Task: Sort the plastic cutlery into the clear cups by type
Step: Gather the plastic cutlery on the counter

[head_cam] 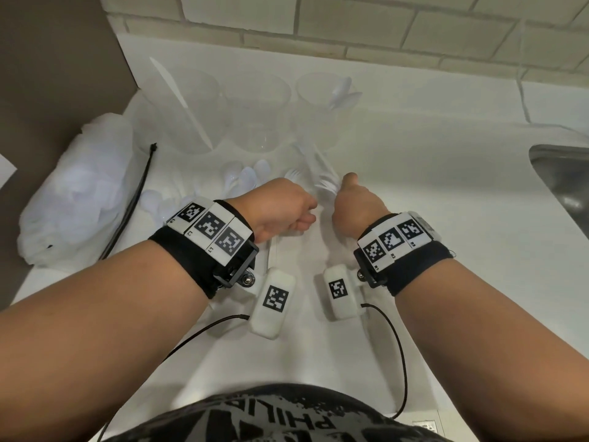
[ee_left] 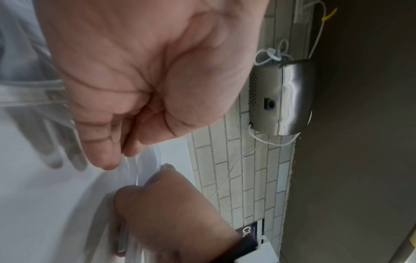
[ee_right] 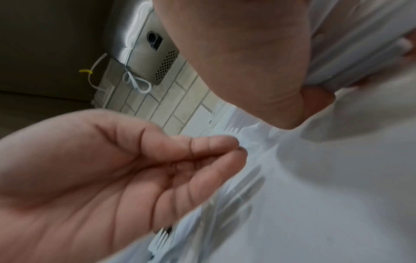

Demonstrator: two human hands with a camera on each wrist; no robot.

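On the white table (head_cam: pixel 414 202), nearest to the person, the two hands are close together at the centre. The left hand (head_cam: pixel 280 208) has its fingers curled toward the thumb; in the right wrist view the fingertips (ee_right: pixel 225 142) are pressed together just beside a white fork, but I cannot tell if they hold something. The right hand (head_cam: pixel 357 202) grips a bundle of white plastic forks (head_cam: pixel 326 183), with the thumb pointing to 12 o'clock; the fork tines come out of the fist toward 11 o'clock.

At 10 o'clock from the left hand, loose white spoons (head_cam: pixel 242 180) lie on the table. More to 9 o'clock there is a black cable tie (head_cam: pixel 140 193) and a white plastic bag (head_cam: pixel 73 193).

Farther, three clear cups stand in a row. The left cup (head_cam: pixel 178 106) contains one white knife (head_cam: pixel 181 103), which leans to 11 o'clock. The middle cup (head_cam: pixel 255 106) looks empty. The right cup (head_cam: pixel 325 100) contains spoons. At 3 o'clock a metal sink (head_cam: pixel 567 186) is visible, and behind all a brick wall (head_cam: pixel 382 27).
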